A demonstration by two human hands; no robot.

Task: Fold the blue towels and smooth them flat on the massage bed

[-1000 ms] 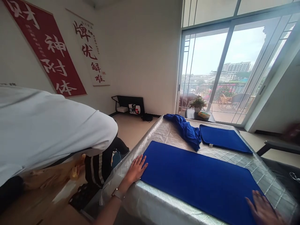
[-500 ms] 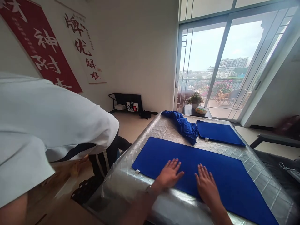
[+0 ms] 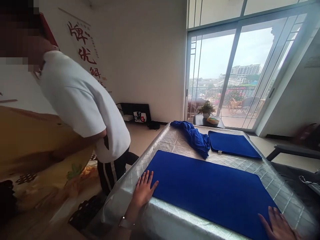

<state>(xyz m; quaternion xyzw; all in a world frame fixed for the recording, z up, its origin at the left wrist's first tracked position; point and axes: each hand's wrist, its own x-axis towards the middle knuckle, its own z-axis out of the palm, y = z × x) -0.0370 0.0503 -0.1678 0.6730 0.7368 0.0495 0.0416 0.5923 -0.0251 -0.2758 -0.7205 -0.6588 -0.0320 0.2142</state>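
A large blue cloth (image 3: 205, 190) lies flat across the near part of a table with a silvery quilted cover (image 3: 172, 140). My left hand (image 3: 144, 190) rests open at the cloth's left end, fingers spread over its corner. At the right end, my right hand (image 3: 278, 223) lies open on the near corner, partly cut off by the frame's lower edge. Farther back are a smaller folded blue cloth (image 3: 233, 144) with a white tag and, beside it, a crumpled blue cloth (image 3: 193, 136).
Close on the left, a person in a white shirt (image 3: 85, 96) bends over yellow patterned fabric (image 3: 50, 143). A chair with a potted plant (image 3: 207, 108) stands by the sliding glass door (image 3: 212, 66). A dark armchair (image 3: 295, 163) is at the right.
My hands have slid apart from the cloth's middle, the left to its left end and the right to its right end. The person at left has risen somewhat, with yellow fabric now showing.
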